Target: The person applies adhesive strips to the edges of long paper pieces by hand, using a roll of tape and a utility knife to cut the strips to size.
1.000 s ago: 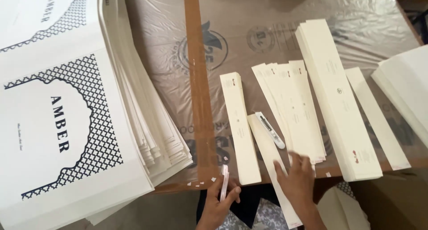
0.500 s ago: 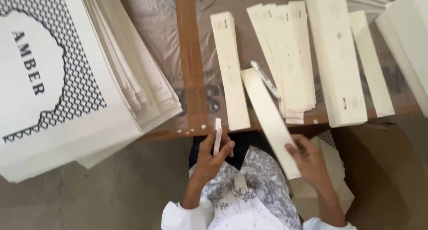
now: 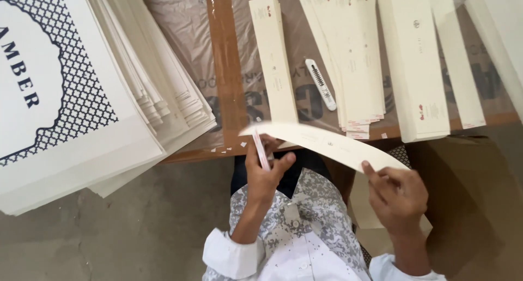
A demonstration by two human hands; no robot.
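A long cream card strip curves in the air in front of me, just below the table edge. My right hand pinches its right end. My left hand is at its left end and grips a thin flat white tool with a pink edge between thumb and fingers. On the table lie more cream strips: a single narrow stack, a fanned stack and a thick stack. A white utility knife lies between the first two.
A tall pile of large printed sheets with a dark lattice pattern fills the left. The table is covered with clear plastic and a brown tape band. Another thin strip lies far right. A brown cardboard box stands beside my right knee.
My right hand has lifted one strip off the table and swung it crosswise in front of me. My left hand with the thin tool has come up to the strip's left end.
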